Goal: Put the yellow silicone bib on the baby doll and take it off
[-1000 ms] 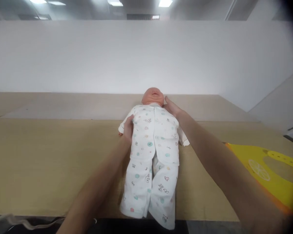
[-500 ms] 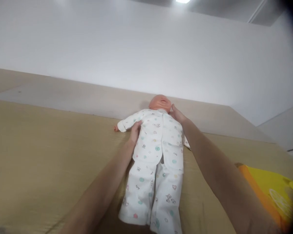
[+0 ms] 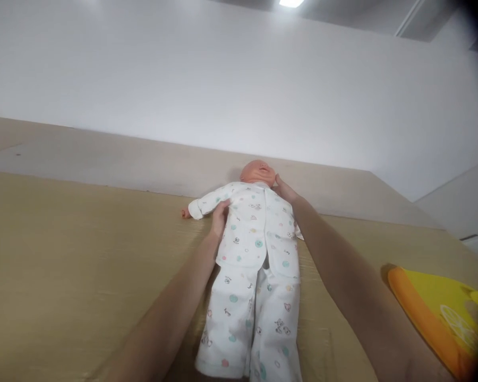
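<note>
A baby doll (image 3: 250, 233) lies on its back on a light wooden table (image 3: 71, 254), its head at the far end, dressed in a white jacket and trousers with small coloured prints. My left hand (image 3: 220, 218) rests on the jacket's chest just below the sleeve on the left of the view. My right hand (image 3: 284, 189) touches the doll beside its neck and shoulder, with the fingertips at the collar. The doll's other arm is hidden behind my right forearm.
A yellow and orange mat (image 3: 434, 313) with a pale lemon print lies on the table at the right, its far corner cut off by the lens edge. A paler board (image 3: 103, 164) runs along the table's back, against a white wall (image 3: 223, 79).
The view has tilted, so the table's edges now slant. The doll's sleeve on the left now stretches outward instead of lying lower by its side. Both hands remain on the doll.
</note>
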Demonstrator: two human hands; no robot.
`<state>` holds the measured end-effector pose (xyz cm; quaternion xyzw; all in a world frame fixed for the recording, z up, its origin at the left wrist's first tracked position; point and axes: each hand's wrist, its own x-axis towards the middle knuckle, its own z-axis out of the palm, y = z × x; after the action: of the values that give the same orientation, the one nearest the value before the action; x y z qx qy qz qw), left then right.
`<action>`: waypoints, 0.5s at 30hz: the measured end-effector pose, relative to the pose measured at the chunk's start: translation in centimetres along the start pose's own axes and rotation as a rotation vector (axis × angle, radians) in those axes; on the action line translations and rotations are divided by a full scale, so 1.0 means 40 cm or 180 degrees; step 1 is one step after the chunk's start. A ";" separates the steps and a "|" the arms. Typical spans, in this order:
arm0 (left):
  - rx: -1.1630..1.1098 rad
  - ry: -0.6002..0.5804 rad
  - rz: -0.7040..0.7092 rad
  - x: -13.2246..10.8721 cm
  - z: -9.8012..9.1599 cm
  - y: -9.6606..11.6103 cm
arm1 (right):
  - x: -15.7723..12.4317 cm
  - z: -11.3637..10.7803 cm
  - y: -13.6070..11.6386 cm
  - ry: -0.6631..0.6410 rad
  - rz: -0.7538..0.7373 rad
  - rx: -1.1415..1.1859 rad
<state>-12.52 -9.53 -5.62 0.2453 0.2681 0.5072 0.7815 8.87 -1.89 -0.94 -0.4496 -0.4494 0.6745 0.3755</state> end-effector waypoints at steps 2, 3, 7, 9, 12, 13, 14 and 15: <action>-0.0032 0.0096 -0.0071 0.008 -0.006 -0.004 | -0.001 0.004 0.001 -0.0013 0.0006 0.0060; -0.0026 0.0118 -0.0076 0.011 -0.008 -0.005 | -0.001 0.006 0.001 -0.0020 0.0010 0.0103; 0.0154 0.0122 0.0111 0.006 -0.004 -0.002 | 0.003 0.010 0.005 -0.0099 0.0079 0.0243; 0.0333 0.0216 0.0192 -0.001 0.002 0.001 | 0.008 0.008 0.011 -0.0129 0.0100 0.0261; 0.0667 0.0281 0.0418 -0.004 0.006 0.006 | 0.021 0.004 0.021 -0.0037 0.0026 0.0127; 0.0798 0.0294 0.0515 -0.003 0.005 0.007 | 0.025 0.003 0.025 0.0015 -0.0027 0.0017; 0.0943 0.0321 0.0599 0.000 0.003 0.007 | 0.028 0.002 0.028 0.0094 -0.0111 -0.0141; 0.1099 0.0354 0.0657 0.003 -0.001 0.008 | 0.030 0.001 0.030 0.0188 -0.0241 -0.0364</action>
<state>-12.70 -9.29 -5.46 0.3734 0.3672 0.5438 0.6557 8.31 -1.20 -2.39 -0.4727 -0.4925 0.6195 0.3875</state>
